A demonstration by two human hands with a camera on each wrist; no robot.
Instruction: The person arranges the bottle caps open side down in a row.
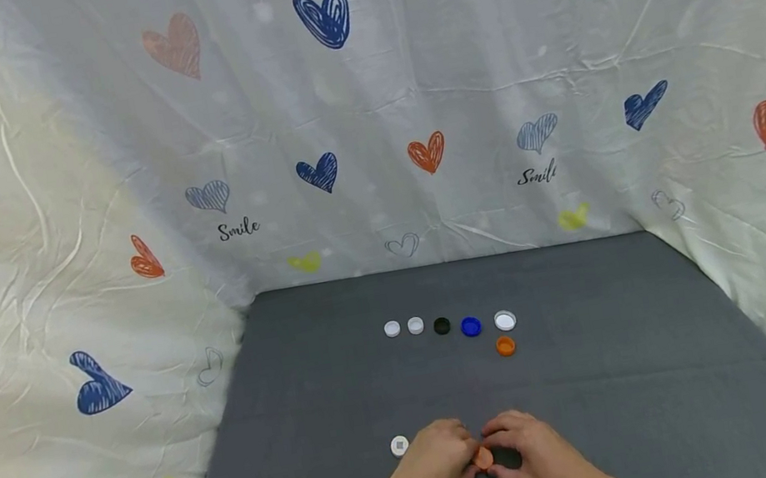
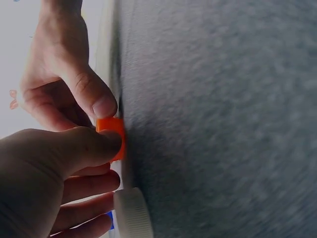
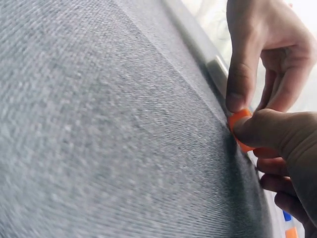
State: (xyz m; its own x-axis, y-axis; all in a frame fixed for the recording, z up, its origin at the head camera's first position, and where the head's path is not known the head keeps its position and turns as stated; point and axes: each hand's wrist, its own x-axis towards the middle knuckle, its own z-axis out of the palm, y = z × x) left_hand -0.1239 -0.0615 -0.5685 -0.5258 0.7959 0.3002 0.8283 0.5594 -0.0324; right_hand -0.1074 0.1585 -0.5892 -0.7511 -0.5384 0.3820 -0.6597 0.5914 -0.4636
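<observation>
Between the two hands in the head view is an orange bottle cap (image 1: 484,458), low over or on the grey cloth. My left hand (image 1: 433,463) pinches it from the left with thumb and fingers. From the right, my right hand (image 1: 536,454) pinches the same cap. Both thumbs lie on the orange cap (image 2: 113,126) in the left wrist view. The right wrist view has the cap (image 3: 239,124) partly covered by a thumb. Just left of the left hand lies a white cap (image 1: 399,446) with a small greyish square at its centre.
Farther back lies a row of caps: two small white ones, a black cap (image 1: 441,325), a blue cap (image 1: 470,327) and a larger white cap (image 1: 506,321). Another orange cap (image 1: 506,346) sits just in front of it. A heart-printed curtain (image 1: 364,124) surrounds the grey table (image 1: 656,413).
</observation>
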